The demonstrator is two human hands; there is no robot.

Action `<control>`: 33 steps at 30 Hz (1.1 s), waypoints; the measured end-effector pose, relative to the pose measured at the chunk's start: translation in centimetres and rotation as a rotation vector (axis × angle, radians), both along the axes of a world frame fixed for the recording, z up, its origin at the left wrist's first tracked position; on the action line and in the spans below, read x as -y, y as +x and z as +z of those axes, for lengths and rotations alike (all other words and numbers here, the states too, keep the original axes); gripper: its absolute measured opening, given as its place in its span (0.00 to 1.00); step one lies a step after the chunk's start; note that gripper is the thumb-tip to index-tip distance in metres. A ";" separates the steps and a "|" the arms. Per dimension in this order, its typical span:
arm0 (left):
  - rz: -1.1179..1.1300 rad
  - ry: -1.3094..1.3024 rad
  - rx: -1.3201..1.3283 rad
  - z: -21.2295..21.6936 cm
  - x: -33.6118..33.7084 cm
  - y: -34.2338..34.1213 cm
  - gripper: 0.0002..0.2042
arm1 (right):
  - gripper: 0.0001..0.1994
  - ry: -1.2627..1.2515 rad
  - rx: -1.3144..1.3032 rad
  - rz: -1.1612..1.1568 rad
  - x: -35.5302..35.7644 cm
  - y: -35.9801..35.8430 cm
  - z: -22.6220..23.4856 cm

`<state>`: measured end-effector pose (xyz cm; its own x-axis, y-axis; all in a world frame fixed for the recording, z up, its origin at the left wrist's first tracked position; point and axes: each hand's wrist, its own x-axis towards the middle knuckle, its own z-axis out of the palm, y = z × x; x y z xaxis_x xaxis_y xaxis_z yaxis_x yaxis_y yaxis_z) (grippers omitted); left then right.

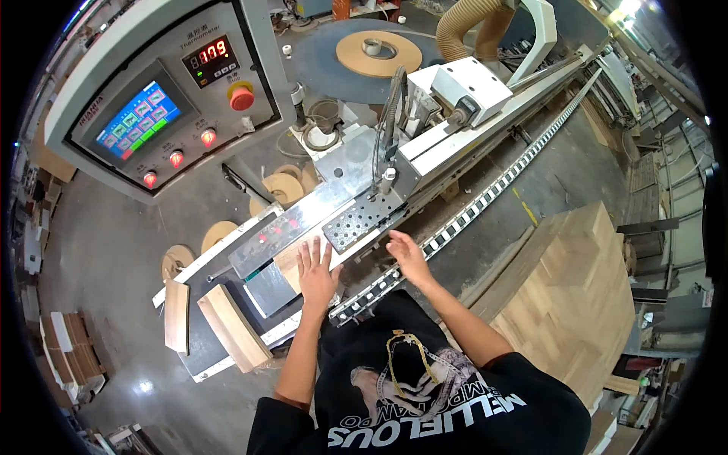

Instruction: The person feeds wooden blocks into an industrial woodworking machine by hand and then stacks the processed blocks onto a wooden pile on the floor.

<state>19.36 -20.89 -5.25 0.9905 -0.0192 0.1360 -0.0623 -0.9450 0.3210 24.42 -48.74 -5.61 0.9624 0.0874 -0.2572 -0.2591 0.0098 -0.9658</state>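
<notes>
My left hand (317,271) lies flat with its fingers stretched out over a light wooden board (289,263) on the infeed of an edge-banding machine (318,201). The fingertips reach close to a black plate dotted with holes (362,221). To the right of that plate my right hand (410,258) hovers near the machine's edge, its fingers loosely bent and apart, with nothing seen in it. Beside the board is a dark grey flat block (271,291). Part of the board is hidden by my left hand and the machine.
Two wooden pieces, one curved (231,327) and one narrower (177,317), rest at the table's left end. A control panel (171,98) with a red stop button hangs at upper left. Stacked wood panels (561,296) stand right of a roller track (500,176). An edging roll (379,53) sits behind.
</notes>
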 end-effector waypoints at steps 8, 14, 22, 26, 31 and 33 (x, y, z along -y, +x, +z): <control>0.044 -0.053 -0.114 1.5 -5.5 -4.3 0.45 | 0.49 0.464 -0.281 -0.059 -7.1 -2.6 0.5; -0.081 0.024 -0.037 -0.6 -8.5 -6.0 0.42 | 0.51 0.621 -0.298 -0.134 -7.6 -2.0 1.0; -0.073 0.103 -0.057 -1.9 -1.8 -1.8 0.41 | 0.52 0.623 -0.267 -0.193 -3.3 2.3 0.9; -0.027 0.051 0.020 -3.0 2.2 0.7 0.35 | 0.50 0.614 -0.227 -0.220 0.0 5.0 -0.1; 0.078 0.036 0.071 -3.0 7.6 3.4 0.21 | 0.45 0.713 -0.124 -0.193 4.4 8.2 -2.0; 0.203 -0.032 -0.326 -3.8 8.9 3.9 0.27 | 0.42 0.597 -0.250 -0.164 5.8 8.9 0.7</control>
<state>23.22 -29.78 -9.00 0.9650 0.1815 -0.1895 0.2357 -0.9169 0.3222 33.35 -54.54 -4.87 0.8929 0.1419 -0.4272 -0.4243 0.5822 -0.6935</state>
